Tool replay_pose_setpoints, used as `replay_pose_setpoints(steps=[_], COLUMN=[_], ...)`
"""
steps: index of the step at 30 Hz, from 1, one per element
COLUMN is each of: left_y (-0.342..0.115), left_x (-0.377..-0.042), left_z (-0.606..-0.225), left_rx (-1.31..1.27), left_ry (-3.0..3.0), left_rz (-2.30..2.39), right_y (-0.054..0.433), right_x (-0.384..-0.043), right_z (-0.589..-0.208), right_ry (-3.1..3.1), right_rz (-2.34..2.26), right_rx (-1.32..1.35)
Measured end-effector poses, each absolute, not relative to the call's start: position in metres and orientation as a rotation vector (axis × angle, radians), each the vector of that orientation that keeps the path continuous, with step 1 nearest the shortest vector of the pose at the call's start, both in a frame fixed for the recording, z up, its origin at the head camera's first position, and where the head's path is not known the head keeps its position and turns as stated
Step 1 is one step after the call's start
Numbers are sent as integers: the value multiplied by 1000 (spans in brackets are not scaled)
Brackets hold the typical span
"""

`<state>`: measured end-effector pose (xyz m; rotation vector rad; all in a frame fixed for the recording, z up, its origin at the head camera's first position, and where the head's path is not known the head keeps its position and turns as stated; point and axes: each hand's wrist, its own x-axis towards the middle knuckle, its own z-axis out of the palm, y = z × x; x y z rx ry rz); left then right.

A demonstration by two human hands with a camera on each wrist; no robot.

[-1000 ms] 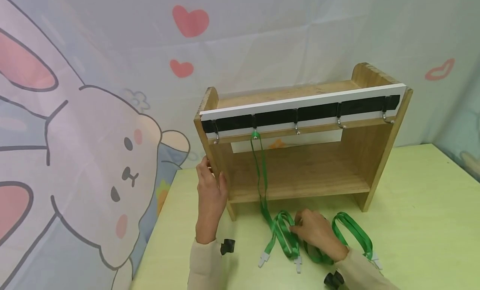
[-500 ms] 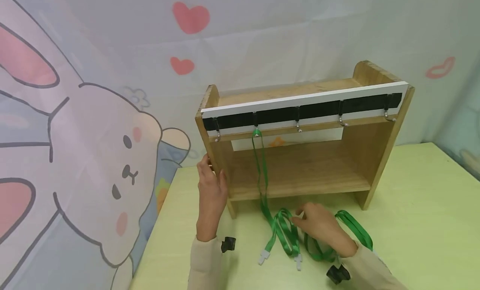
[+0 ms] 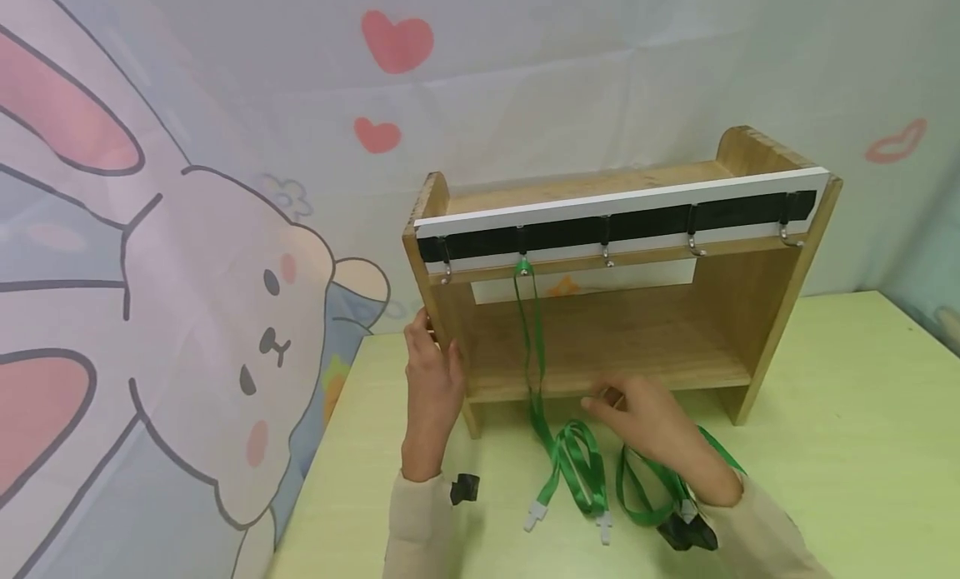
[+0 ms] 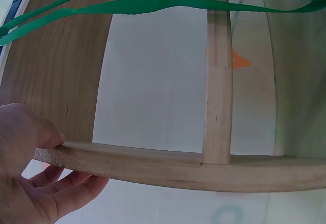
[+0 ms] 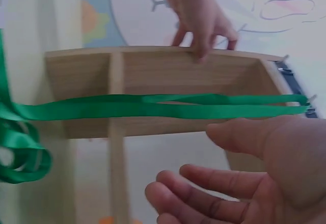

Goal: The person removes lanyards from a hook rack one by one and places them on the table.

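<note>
A small wooden shelf (image 3: 615, 337) stands on the table, with a white strip and a row of metal hooks along its front top. My left hand (image 3: 437, 387) holds the edge of its left side panel, thumb on one face and fingers on the other, as the left wrist view shows. From the second hook hangs a green lanyard (image 3: 538, 346), its lower part reaching the tabletop by a folded green band (image 3: 581, 466). My right hand (image 3: 660, 421) hovers before the lower board, fingers loosely bent and holding nothing; the right wrist view shows its palm (image 5: 300, 158) beside the hanging lanyard.
More green lanyard (image 3: 645, 496) lies on the table (image 3: 847, 446), partly under my right forearm. White clips (image 3: 605, 525) lie near the front. A printed cloth (image 3: 570, 87) with hearts and a rabbit covers the wall behind the shelf.
My right hand has lifted off the green bands on the table and moved up and away toward the shelf. The left hand keeps its hold on the side panel.
</note>
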<state>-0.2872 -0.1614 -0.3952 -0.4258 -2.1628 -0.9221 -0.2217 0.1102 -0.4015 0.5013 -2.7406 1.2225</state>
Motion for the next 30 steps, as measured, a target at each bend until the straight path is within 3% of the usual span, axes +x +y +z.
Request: replay_pose_setpoints(steps=[8, 30], left_y=[-162, -162], left_x=[-287, -286], left_z=[-395, -395], left_rx=[-420, -417], left_ry=[-2180, -2172], left_rz=[-932, -940], right_y=[103, 45], right_x=[-223, -239], right_z=[-385, -371], right_ry=[-2517, -1878], right_rz=[1194, 1340], right_rx=[552, 336])
